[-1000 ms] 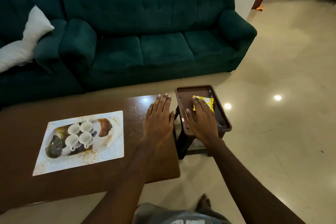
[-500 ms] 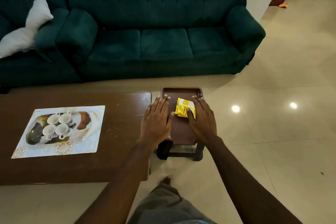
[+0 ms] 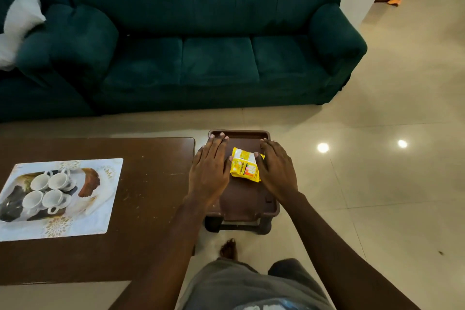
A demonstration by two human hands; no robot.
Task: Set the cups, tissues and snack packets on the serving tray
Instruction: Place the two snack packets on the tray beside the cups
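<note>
Between your flat, open hands lay the packet [image 3: 245,165] on the tray [image 3: 241,199], its long axis running 12 to 6, touching the left hand [image 3: 208,171] at its 3 o'clock and the right hand [image 3: 276,171] at its 9, so neither was nearer and neither grasped it. Half a second earlier only the right hand touched it; the cups [image 3: 46,192] remained on the table [image 3: 151,184], far at 9 o'clock.
</note>
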